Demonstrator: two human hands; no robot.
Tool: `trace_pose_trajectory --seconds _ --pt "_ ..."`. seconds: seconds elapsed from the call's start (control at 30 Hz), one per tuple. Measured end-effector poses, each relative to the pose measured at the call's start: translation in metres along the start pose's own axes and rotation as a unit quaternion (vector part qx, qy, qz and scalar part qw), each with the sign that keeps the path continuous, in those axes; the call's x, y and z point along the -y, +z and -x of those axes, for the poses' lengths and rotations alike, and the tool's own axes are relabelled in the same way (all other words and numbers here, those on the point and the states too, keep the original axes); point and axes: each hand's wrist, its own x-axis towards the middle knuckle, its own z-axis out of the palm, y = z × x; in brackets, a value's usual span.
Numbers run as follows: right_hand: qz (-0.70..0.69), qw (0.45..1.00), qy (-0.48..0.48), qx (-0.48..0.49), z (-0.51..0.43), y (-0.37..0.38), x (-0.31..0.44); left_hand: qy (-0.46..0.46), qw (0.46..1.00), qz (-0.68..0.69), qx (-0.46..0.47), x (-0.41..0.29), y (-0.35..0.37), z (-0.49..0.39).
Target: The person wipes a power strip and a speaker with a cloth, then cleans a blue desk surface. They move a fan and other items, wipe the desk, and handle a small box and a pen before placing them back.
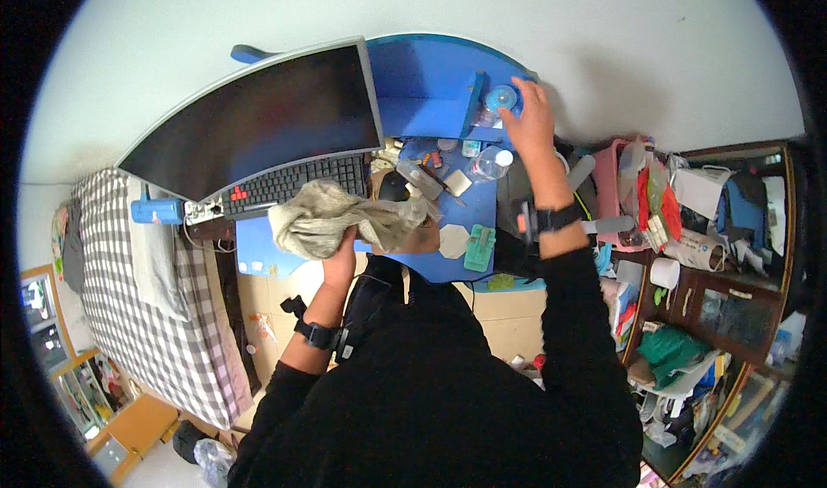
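My left hand (340, 260) grips a bunched grey-beige cloth (318, 220), its loose end trailing right over the desk clutter. Beside a clear container with a light-blue cap (501, 98), my right hand (531, 116) is raised with thumb and fingers apart. Its thumb is close to the cap; whether it touches cannot be told. That container stands in the right corner of the blue desk's shelf (413, 116), past a small upright divider (473, 103). Below it on the desktop is a clear plastic bottle with a white cap (489, 164).
A large monitor (258, 116) and black keyboard (310, 181) take up the left of the desk. A teal case (479, 247) and a pale octagonal piece (453, 241) lie near the front edge. At right stands a filled pink basket (607, 191); a checked bed (148, 294) is at left.
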Motion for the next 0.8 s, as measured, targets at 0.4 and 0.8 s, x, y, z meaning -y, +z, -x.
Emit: trace_pose_trajectory --seconds 0.4,0.8 --pt "0.068 0.961 0.069 0.259 -0.029 0.027 -0.052 -0.083 0.99 0.013 -0.114 0.02 -0.048 0.046" --pt "-0.321 0.889 0.066 0.318 -0.041 -0.057 0.003 -0.126 0.981 0.115 -0.097 0.023 -0.068 0.037"
